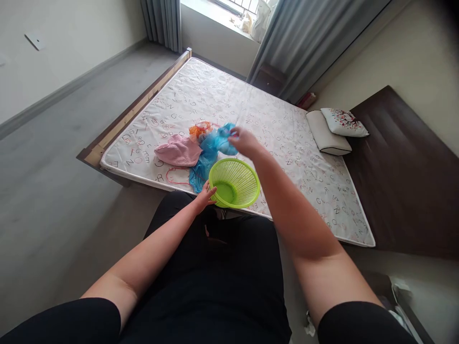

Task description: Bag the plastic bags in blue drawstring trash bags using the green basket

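Note:
My left hand grips the near left rim of a green plastic basket, which is tilted at the mattress edge with its open top toward me. Nothing shows inside the basket. Above and beyond its rim, my right hand pinches a blue plastic bag, slightly smeared by motion. The bag's crumpled lower part trails over the mattress left of the basket. Beside it lie a pink cloth item and a crumpled orange plastic bag. A thin red cord curls near the mattress edge.
The patterned mattress rests on a wooden bed frame. A white pillow with a tree print and a beige bolster lie by the dark headboard. Grey curtains hang near the window.

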`<state>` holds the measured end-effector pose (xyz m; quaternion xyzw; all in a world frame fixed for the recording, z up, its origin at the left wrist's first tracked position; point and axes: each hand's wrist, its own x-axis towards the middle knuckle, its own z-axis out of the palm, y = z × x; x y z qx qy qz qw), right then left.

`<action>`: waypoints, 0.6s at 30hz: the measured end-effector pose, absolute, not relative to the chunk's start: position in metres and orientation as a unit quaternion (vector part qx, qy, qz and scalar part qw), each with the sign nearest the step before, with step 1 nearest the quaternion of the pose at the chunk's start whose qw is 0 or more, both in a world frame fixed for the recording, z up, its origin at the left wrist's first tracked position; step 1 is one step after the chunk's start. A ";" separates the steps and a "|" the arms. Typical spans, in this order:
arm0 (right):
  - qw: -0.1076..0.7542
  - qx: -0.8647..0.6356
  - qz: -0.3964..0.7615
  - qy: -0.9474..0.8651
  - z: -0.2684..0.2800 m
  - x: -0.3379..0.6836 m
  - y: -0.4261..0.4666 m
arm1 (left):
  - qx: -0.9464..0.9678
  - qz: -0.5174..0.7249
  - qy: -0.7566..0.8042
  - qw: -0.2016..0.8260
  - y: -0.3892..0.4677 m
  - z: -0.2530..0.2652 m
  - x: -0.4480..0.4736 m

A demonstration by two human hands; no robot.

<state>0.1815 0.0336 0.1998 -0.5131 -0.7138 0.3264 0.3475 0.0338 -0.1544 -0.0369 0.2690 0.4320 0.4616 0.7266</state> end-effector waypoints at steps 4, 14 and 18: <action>0.309 -0.515 0.254 -0.758 0.152 0.192 -0.060 | 0.271 0.466 0.434 0.722 -0.155 -0.035 0.035; 0.359 -0.652 0.200 -0.637 0.040 0.315 -0.192 | 0.303 0.474 0.437 0.702 -0.137 -0.030 0.066; 0.400 -0.652 0.329 -0.553 0.015 0.314 -0.194 | 0.391 0.420 0.464 0.675 -0.116 -0.028 0.076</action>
